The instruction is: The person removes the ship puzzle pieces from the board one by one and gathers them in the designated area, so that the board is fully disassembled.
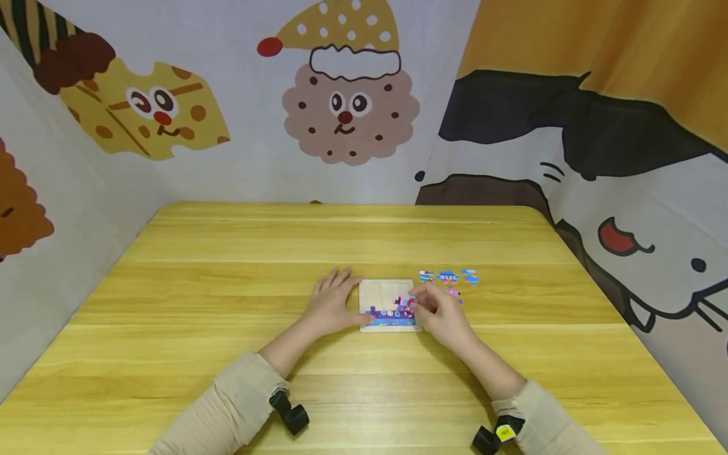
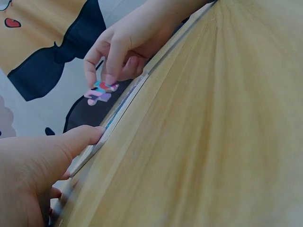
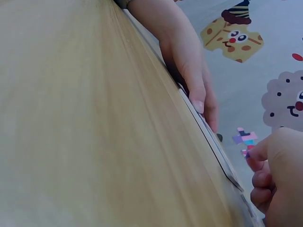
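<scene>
A yellow wooden table [image 1: 227, 284] fills the lower half of the head view, its grain running side to side and its far corners rounded. Behind it hang pale grey cloth walls [image 1: 239, 170] printed with cartoons: a round brown cookie face in a yellow spotted hat [image 1: 348, 95] at upper centre, a yellow cracker face [image 1: 149, 112] at upper left. On the right, an orange, black and white animal print [image 1: 597, 145]. The light is even and soft.
</scene>
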### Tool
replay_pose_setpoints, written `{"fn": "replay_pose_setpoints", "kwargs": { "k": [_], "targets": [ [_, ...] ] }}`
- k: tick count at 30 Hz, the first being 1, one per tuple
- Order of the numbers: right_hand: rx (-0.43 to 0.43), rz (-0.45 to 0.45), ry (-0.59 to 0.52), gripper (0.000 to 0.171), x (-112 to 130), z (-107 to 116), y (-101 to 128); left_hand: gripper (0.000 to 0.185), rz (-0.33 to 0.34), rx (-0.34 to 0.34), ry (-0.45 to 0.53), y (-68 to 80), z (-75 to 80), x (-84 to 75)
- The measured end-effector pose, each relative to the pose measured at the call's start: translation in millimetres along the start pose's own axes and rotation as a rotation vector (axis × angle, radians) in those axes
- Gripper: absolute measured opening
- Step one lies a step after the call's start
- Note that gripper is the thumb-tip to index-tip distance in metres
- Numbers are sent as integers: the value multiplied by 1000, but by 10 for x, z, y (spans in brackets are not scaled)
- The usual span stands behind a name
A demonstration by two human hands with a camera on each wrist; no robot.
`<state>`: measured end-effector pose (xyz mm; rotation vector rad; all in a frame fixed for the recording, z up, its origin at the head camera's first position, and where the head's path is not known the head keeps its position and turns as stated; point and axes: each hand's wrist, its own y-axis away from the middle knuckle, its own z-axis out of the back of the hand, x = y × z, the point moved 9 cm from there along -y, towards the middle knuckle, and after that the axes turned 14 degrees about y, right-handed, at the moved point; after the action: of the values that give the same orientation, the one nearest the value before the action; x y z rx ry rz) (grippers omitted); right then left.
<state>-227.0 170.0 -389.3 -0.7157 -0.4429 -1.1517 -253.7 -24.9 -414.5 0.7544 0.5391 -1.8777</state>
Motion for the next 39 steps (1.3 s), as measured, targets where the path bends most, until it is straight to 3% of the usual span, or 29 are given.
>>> {"fn": "replay_pose_setpoints", "kwargs": {
  "k": [12,26,39],
  "targets": [
    [-47,-102,-124,18,-205,233,-15,89,-7,-9,12,13,3,-4],
    [-78,-148,-25,16,-478,563,50,88,-4,-6,13,21,19,-13],
    [-29,-188,123,21,-889,906,122,88,-4,-10,23,23,16,-11]
  ]
}}
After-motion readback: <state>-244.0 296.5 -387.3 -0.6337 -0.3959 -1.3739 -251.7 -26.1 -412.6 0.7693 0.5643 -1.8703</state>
